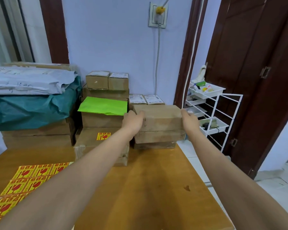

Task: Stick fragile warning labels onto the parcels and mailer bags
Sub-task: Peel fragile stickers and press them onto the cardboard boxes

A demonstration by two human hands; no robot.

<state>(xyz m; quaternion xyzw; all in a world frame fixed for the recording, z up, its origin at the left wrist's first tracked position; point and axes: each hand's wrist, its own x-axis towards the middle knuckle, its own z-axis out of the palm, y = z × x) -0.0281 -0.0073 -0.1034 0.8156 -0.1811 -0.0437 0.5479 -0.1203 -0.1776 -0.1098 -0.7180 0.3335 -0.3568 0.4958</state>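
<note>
- Wooden table (148,180) beneath both outstretched arms, lilac wall (115,47) beyond, white wire rack (223,110) right of the right hand.
- Left hand (134,121) and right hand (189,121) clasping opposite ends of the top box (161,117) on a stack.
- Fingertips hidden behind the box.
- Label sheets (23,180) below the left forearm; labelled box (96,141) just left of it.

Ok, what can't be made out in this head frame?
- Fingertips of the left hand and right hand: hidden behind the top box's sides.
- Whether that box carries a label: only its top and front show.
- Label sheet: cut by the left edge, part covered by the left arm.
- Shipping slips on the boxes behind: print too small.
- Rack trays: contents too small.
</note>
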